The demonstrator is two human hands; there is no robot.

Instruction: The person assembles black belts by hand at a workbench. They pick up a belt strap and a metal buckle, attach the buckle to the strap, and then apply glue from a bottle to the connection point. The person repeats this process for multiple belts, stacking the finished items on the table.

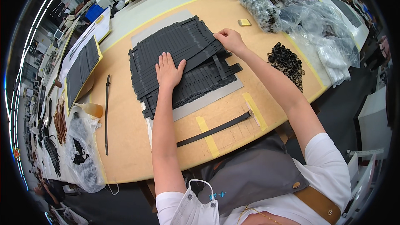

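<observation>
Many flat black straps (166, 37) lie side by side in layers on a grey sheet (231, 88) in the middle of the table. My left hand (169, 71) rests flat on them, fingers stretched out and thumb apart. At the right edge of the layers, my right hand (230, 40) pinches the end of one black strap (208, 54), which runs slantwise over the others. A shorter piece (219, 67) lies crosswise below it. Nearer to me, a single black strap with a buckle (216, 129) lies across strips of yellow tape.
A heap of black rings or buckles (287, 64) lies at the right, with plastic bags (321, 25) beyond. A small yellowish block (244, 22) sits behind my right hand. On the left are a thin black strap (107, 112), an amber bottle (92, 109) and a leaning black panel (81, 71).
</observation>
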